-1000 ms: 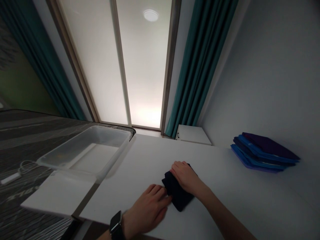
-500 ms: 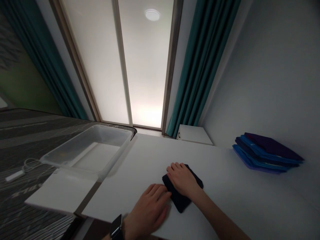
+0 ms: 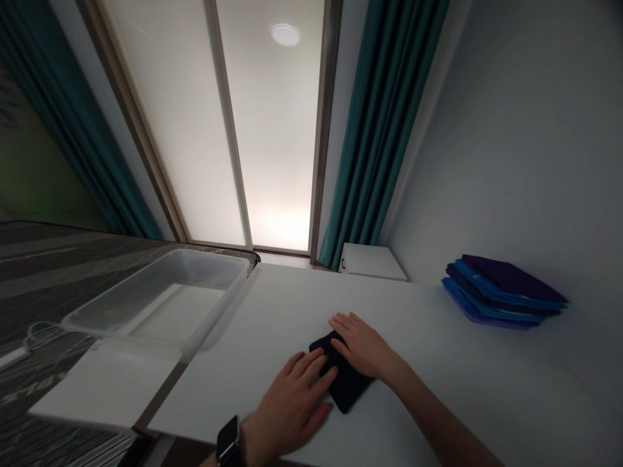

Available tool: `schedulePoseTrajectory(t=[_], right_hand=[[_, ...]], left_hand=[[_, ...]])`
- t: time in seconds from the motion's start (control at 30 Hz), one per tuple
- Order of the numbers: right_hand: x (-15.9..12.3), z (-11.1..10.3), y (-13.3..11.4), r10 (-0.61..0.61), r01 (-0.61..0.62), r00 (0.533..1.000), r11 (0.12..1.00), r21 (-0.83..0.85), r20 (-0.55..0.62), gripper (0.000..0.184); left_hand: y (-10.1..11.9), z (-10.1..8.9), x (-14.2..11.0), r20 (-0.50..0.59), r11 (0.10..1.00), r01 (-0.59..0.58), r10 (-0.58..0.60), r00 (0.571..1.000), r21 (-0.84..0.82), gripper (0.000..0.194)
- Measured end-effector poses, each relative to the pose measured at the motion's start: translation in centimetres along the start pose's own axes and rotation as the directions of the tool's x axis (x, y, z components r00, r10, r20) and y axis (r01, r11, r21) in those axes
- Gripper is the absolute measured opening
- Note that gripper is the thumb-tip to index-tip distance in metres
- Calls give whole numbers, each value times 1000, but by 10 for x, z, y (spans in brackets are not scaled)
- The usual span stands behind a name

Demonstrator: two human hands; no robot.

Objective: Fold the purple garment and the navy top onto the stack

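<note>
Left hand (image 3: 287, 408) and right hand (image 3: 360, 347) lie open on a folded dark navy cloth (image 3: 346, 386) — neither grips it

Fingers spread, palms down: the left's fingertips rest at the cloth's edge, the right lies across its top. The cloth sits on a white tabletop (image 3: 452, 383) — a clear plastic bin (image 3: 160, 298) to the left, a stack of folded blue and purple cloths (image 3: 501, 292) well off to the right.
</note>
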State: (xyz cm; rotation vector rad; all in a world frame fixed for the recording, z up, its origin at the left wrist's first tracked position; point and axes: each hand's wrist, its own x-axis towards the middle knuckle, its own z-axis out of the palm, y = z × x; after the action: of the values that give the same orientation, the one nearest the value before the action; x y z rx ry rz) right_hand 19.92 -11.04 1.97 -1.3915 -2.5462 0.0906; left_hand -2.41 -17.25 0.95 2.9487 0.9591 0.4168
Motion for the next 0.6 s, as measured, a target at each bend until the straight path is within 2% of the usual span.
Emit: schedulePoseTrajectory(t=[0.23,0.33,0.4,0.47,0.53,0.6], right_hand=[[0,6,4,72,-76,994,996,49,88,52],[2,5,0,100,-105,991,993,54,94,52],[4,9,-5,172,-175,982,984,35,74,50],[5,16,-13,308,-308,951,951,-12,18,49],[7,25,-18,441,-444,896,895,-48,-49,50],[6,31,-15,502,-504,863,864,-21,-63,51]], left_hand=[[1,-6,2,5,999,40,-40,999,-32,44],[-1,-8,6,-11,997,58,-59,998,-58,35],[0,-6,10,-32,993,96,-99,995,-72,32],[2,-2,16,-70,984,160,-165,984,-76,37],[4,4,21,-110,972,222,-229,967,-70,40],[3,9,26,-135,965,257,-263,955,-56,31]])
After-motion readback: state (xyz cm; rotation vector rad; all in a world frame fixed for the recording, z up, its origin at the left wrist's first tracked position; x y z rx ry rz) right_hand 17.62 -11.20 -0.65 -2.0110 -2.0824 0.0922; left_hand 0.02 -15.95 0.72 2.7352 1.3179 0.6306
